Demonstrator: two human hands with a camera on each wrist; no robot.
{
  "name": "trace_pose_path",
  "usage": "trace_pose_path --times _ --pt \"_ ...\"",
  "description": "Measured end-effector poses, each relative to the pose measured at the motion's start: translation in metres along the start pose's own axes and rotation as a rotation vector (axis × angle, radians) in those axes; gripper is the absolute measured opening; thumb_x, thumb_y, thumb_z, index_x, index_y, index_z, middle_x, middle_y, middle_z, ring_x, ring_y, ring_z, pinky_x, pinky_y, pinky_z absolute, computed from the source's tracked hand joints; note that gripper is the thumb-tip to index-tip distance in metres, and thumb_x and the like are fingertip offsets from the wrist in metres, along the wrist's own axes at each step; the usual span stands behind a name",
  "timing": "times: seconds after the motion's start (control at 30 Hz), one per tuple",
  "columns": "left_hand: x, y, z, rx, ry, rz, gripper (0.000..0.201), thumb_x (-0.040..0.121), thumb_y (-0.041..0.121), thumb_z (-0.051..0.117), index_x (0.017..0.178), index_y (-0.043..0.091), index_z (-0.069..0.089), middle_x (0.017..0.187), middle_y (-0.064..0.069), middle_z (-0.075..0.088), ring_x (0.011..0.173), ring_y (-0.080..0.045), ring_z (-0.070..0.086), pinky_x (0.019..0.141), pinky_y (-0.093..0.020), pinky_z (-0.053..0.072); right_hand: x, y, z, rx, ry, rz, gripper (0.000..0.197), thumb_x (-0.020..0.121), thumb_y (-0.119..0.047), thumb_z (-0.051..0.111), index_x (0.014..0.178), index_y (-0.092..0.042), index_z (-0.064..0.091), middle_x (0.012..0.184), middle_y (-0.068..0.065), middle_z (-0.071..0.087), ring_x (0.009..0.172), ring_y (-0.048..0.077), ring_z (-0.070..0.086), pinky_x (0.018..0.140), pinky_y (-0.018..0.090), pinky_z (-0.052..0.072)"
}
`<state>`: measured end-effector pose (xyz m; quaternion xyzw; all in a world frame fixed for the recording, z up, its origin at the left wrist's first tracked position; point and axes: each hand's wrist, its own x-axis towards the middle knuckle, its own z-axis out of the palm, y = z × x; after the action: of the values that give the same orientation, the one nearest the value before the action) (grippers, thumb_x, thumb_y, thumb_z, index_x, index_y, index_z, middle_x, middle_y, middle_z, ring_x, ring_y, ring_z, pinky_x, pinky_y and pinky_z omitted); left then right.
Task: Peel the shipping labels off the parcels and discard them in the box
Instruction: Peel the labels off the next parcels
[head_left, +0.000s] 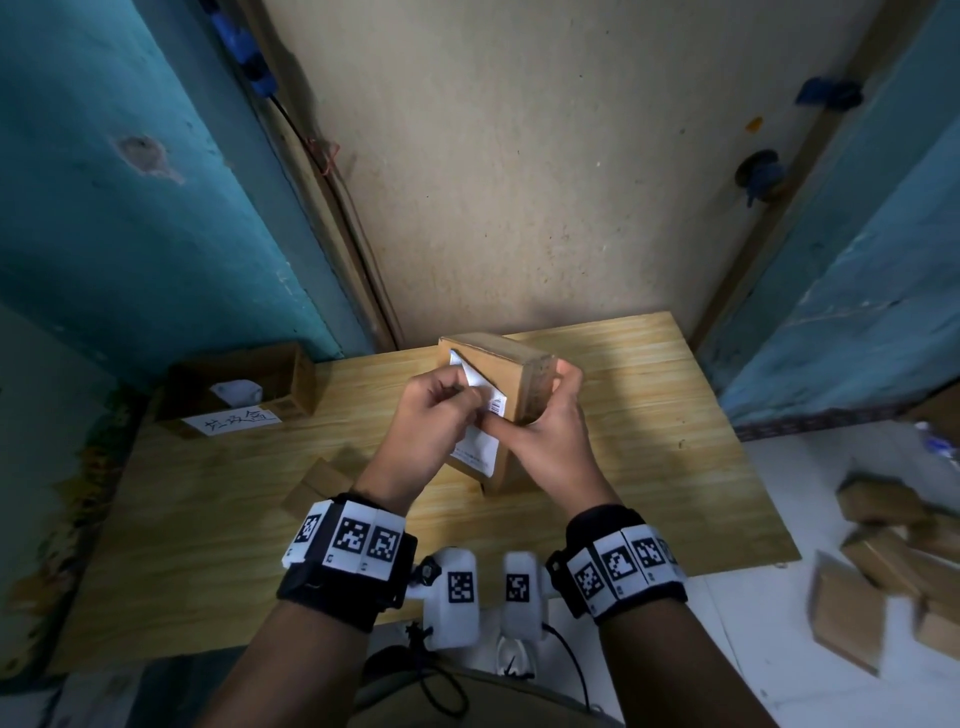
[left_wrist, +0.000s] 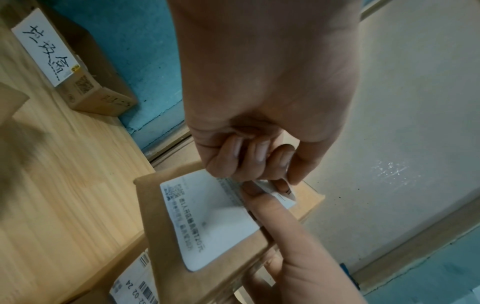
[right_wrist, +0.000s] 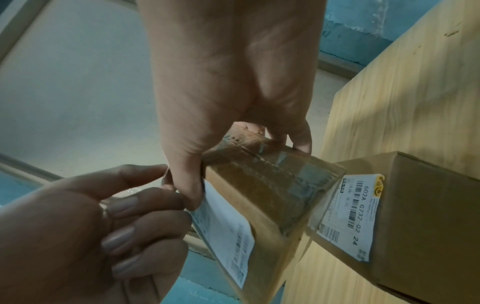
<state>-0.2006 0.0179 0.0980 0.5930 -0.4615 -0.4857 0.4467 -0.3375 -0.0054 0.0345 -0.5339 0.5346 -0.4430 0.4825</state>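
Note:
A brown cardboard parcel (head_left: 511, 364) is held tilted above the wooden table (head_left: 649, 415). My right hand (head_left: 530, 402) grips it, fingers round the far end and thumb (right_wrist: 189, 185) lying on the edge of its white shipping label (left_wrist: 207, 216). My left hand (head_left: 474, 404) pinches the label's lifted upper corner (left_wrist: 281, 190) between thumb and forefinger. The rest of the label (right_wrist: 228, 236) still lies flat on the parcel (right_wrist: 272, 185). The open discard box (head_left: 296, 379), with a handwritten note on its front, sits at the table's left rear.
A second parcel (right_wrist: 420, 216) with its label (right_wrist: 355, 216) stands on the table close under the held one. Another small parcel (head_left: 317, 488) lies by my left wrist. Several parcels (head_left: 883, 561) are heaped on the floor at the right. Walls close in behind and beside the table.

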Motion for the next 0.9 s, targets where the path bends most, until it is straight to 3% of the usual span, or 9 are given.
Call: trace_pose_path --times 0.1,0.23,0.3,0.4,0.53,0.6,0.67,0.77,0.9 --pt "-0.002 0.001 0.002 -0.013 0.002 -0.017 0.035 0.093 0.000 0.058 0.060 0.008 0.049 0.048 0.010 0.044 0.042 -0.002 0.038 0.043 -0.013 0.032 0.000 -0.001 -0.002 0.001 0.005 0.009 0.089 0.068 -0.027 0.094 0.130 -0.025 0.028 0.111 -0.016 0.064 0.098 -0.008 0.065 0.078 0.012 0.052" --pt "-0.003 0.004 0.006 -0.030 0.051 -0.004 0.027 0.093 0.003 0.058 0.077 -0.019 0.056 0.069 -0.012 0.051 0.052 -0.005 0.047 0.049 -0.013 0.039 -0.001 -0.005 -0.003 0.013 -0.015 0.028 0.093 0.067 -0.030 0.095 0.130 -0.023 0.027 0.113 -0.015 0.061 0.103 -0.006 0.063 0.079 0.011 0.051" --pt "-0.002 0.003 0.006 -0.033 0.091 -0.006 0.028 0.095 0.004 0.056 0.082 -0.020 0.059 0.074 -0.017 0.053 0.058 -0.007 0.052 0.056 -0.012 0.042 -0.002 -0.006 -0.005 0.016 -0.039 0.032 0.090 0.067 -0.027 0.094 0.127 -0.020 0.028 0.114 -0.015 0.057 0.106 -0.006 0.059 0.081 0.009 0.049" --pt "0.003 0.001 0.000 -0.053 0.109 -0.032 0.029 0.092 0.006 0.058 0.078 -0.020 0.056 0.075 -0.019 0.053 0.073 -0.023 0.051 0.076 -0.033 0.043 -0.002 -0.009 -0.008 0.029 -0.100 0.051 0.083 0.070 -0.026 0.093 0.123 -0.018 0.029 0.119 -0.011 0.054 0.115 0.002 0.059 0.089 0.017 0.052" --pt "-0.004 0.002 -0.005 0.053 0.082 0.053 0.041 0.085 0.019 0.058 0.076 -0.021 0.050 0.080 -0.036 0.053 0.073 -0.027 0.050 0.072 -0.037 0.043 0.000 -0.014 -0.013 0.147 -0.171 0.151 0.092 0.069 -0.043 0.090 0.132 -0.025 0.025 0.132 -0.004 0.053 0.118 0.008 0.059 0.095 0.024 0.053" --pt "-0.006 0.003 -0.004 0.146 0.077 0.104 0.035 0.089 0.013 0.058 0.074 -0.018 0.054 0.086 -0.034 0.054 0.073 -0.029 0.050 0.069 -0.036 0.042 0.002 -0.011 -0.014 0.132 -0.154 0.176 0.103 0.056 -0.062 0.089 0.133 -0.030 0.027 0.135 -0.002 0.053 0.120 0.014 0.060 0.102 0.038 0.053" --pt "-0.005 0.003 -0.004 0.222 0.069 0.102 0.028 0.092 0.006 0.059 0.071 -0.013 0.057 0.084 -0.024 0.054 0.075 -0.021 0.051 0.068 -0.028 0.041 0.002 -0.008 -0.014 0.119 -0.151 0.192 0.107 0.050 -0.072 0.086 0.130 -0.031 0.029 0.134 -0.001 0.054 0.121 0.018 0.060 0.103 0.046 0.053" --pt "-0.004 0.002 -0.004 0.271 0.061 0.079 0.026 0.092 0.006 0.058 0.067 -0.001 0.055 0.079 -0.006 0.050 0.073 -0.014 0.048 0.059 -0.014 0.037 0.001 -0.005 -0.011 0.115 -0.160 0.203 0.102 0.053 -0.067 0.084 0.131 -0.031 0.028 0.133 0.000 0.056 0.121 0.018 0.060 0.104 0.046 0.052" --pt "-0.005 -0.006 -0.002 0.211 0.068 0.059 0.016 0.092 0.007 0.054 0.078 0.002 0.062 0.093 -0.009 0.054 0.084 -0.019 0.054 0.067 -0.017 0.045 -0.003 -0.007 -0.009 0.114 -0.154 0.179 0.100 0.055 -0.059 0.082 0.132 -0.030 0.026 0.131 0.000 0.057 0.121 0.016 0.060 0.105 0.042 0.052"
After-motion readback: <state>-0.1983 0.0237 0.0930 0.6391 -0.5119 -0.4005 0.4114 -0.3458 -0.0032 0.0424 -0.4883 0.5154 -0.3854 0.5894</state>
